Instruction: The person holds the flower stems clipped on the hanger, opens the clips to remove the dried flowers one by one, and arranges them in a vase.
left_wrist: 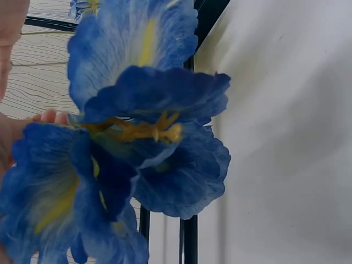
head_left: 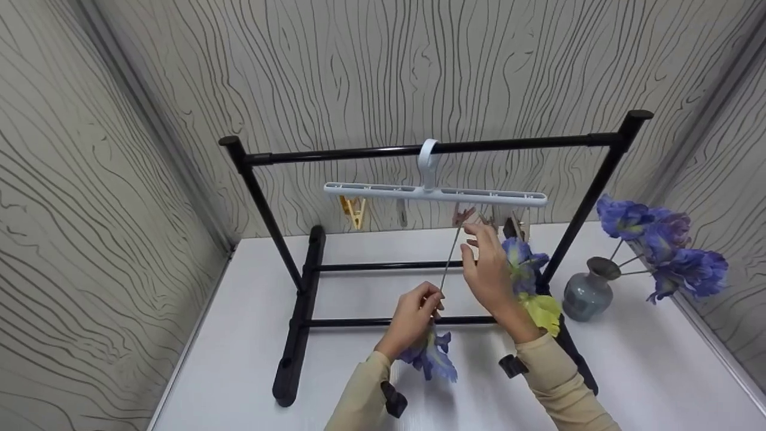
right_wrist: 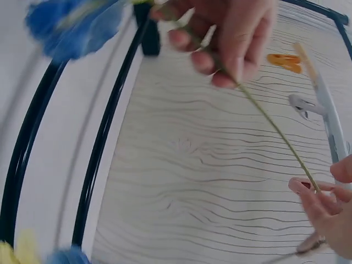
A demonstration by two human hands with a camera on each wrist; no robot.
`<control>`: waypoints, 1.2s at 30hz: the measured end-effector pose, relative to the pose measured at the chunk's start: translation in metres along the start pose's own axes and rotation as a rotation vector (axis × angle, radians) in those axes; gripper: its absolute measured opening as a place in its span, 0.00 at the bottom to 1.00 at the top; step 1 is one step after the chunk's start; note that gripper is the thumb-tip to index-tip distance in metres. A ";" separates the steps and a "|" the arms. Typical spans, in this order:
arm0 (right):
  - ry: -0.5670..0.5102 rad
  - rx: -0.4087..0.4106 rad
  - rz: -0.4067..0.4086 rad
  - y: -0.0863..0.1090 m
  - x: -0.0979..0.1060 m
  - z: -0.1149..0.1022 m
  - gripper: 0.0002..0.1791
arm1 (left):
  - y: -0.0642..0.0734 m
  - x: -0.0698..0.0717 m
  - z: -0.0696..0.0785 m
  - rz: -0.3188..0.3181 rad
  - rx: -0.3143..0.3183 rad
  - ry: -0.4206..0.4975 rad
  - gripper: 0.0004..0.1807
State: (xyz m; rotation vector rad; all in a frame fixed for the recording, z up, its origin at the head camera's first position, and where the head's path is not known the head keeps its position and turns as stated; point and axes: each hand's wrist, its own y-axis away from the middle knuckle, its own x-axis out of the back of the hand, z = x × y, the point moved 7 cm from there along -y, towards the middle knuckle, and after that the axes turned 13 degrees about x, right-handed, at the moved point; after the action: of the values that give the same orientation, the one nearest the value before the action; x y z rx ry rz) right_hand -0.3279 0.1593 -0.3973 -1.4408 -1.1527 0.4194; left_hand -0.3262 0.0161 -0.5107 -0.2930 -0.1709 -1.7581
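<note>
The left hand pinches the thin green stem of a blue-purple, cloth-like iris, its bloom hanging below that hand; should the pinch roll, the stem's far end could slip off the small pink clip. The right hand curves beside that clip, its grip unclear, and a knock could sway the pale-blue plastic hanger above it.

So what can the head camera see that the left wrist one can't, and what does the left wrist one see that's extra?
Of these two, only the head view shows the vase, the hanger and its clips.

Only the left wrist view shows the blue flower's orange middle.

Both show that flower, the left hand, the rack, the table and the wall.
</note>
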 end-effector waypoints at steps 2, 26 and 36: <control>0.059 0.186 -0.021 0.001 -0.001 -0.010 0.20 | 0.000 0.000 0.000 -0.003 0.000 -0.011 0.08; 0.276 0.757 -0.357 0.029 -0.005 -0.024 0.16 | 0.010 0.002 0.008 -0.198 0.043 -0.124 0.06; 0.347 0.676 -0.457 0.035 -0.002 -0.019 0.16 | 0.009 0.005 0.019 -0.188 -0.049 -0.396 0.05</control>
State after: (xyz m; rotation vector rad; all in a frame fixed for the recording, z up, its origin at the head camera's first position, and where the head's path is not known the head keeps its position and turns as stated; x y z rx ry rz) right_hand -0.2993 0.1539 -0.4250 -0.6054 -0.8963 0.1914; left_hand -0.3166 0.0150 -0.4915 -0.6797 -0.4524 -1.8756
